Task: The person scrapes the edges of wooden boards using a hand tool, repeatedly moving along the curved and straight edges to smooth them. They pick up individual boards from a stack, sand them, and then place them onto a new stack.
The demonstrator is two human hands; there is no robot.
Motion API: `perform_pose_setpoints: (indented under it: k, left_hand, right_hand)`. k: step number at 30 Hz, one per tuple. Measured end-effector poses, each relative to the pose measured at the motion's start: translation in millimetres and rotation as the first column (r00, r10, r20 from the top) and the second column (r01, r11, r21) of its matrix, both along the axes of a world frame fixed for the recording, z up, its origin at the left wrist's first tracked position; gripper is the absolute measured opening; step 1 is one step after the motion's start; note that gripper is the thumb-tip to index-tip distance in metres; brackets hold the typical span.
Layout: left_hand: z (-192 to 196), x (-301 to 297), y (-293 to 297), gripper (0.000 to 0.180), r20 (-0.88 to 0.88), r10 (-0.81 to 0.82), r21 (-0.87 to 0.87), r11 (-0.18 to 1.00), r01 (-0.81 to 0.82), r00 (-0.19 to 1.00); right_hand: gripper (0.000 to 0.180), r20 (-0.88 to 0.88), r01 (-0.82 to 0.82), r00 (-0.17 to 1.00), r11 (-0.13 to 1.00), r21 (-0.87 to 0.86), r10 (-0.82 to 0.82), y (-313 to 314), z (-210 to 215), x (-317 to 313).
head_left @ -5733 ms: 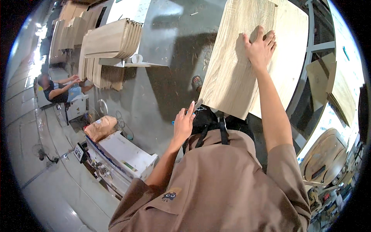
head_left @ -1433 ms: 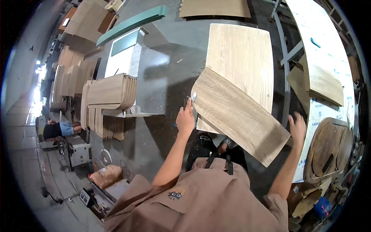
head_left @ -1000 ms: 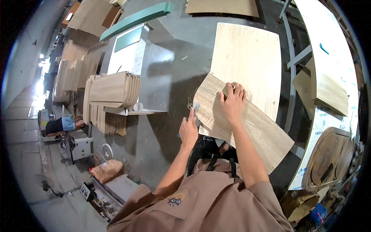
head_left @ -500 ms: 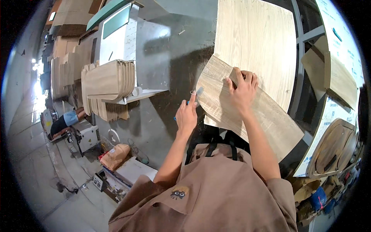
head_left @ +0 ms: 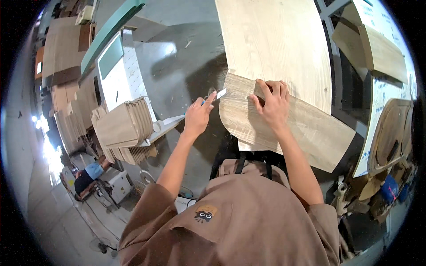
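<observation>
A wood-grain board with a rounded near-left corner lies over a larger pale wood-grain panel in front of me. My right hand grips this upper board, its bent fingers at the far edge and its thumb on the face. Just left of the board's end, my left hand is closed round a small blue-handled blade tool. Its flat pale blade points at the board's left edge; whether it touches cannot be made out. Most of the handle is hidden in my fist.
At the left, several cut boards are stacked beside a white roll of tape. A person is farther off at lower left. On the right are a leaning board, an oval wooden panel and piled scraps.
My left hand and the blade tool have shifted toward the board's far-left corner. The right hand keeps its place on the board. The whole view has turned a little.
</observation>
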State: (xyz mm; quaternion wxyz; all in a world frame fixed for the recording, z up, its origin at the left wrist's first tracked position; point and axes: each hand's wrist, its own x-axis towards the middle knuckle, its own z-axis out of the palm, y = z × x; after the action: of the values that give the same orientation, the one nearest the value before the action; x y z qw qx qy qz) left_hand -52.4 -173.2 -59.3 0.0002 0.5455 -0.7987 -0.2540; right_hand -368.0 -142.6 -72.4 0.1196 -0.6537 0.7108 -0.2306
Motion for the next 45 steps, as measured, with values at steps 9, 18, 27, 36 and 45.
perform_pose_setpoints:
  k: [9, 18, 27, 36, 45]
  left_hand:
    - [-9, -1, 105, 0.053, -0.166, 0.249, 0.096, 0.967, -0.236, 0.954]
    - [-5, -3, 93, 0.05, -0.047, 0.188, 0.007, 0.982, -0.188, 0.981]
    - [3, -3, 56, 0.051, 0.016, 0.097, -0.049, 0.994, -0.096, 0.995]
    - [-3, -9, 11, 0.051, 0.009, 0.004, -0.077, 0.997, -0.003, 1.0]
    - [-8, -13, -17, 0.052, 0.002, -0.067, -0.09, 0.994, 0.067, 0.998]
  right_hand:
    - [0.052, 0.006, 0.05, 0.999, 0.998, 0.029, -0.05, -1, 6, 7]
    - [0.047, -0.074, 0.044, 0.996, 0.999, 0.022, -0.042, 2, -6, 13]
    - [0.05, -0.067, 0.031, 0.997, 0.999, 0.036, -0.028, 2, -6, 14]
    - [0.052, -0.08, 0.031, 0.996, 0.998, 0.05, -0.027, 2, -11, 9]
    - [0.052, -0.074, 0.033, 0.997, 0.999, 0.002, -0.032, 1, -11, 10]
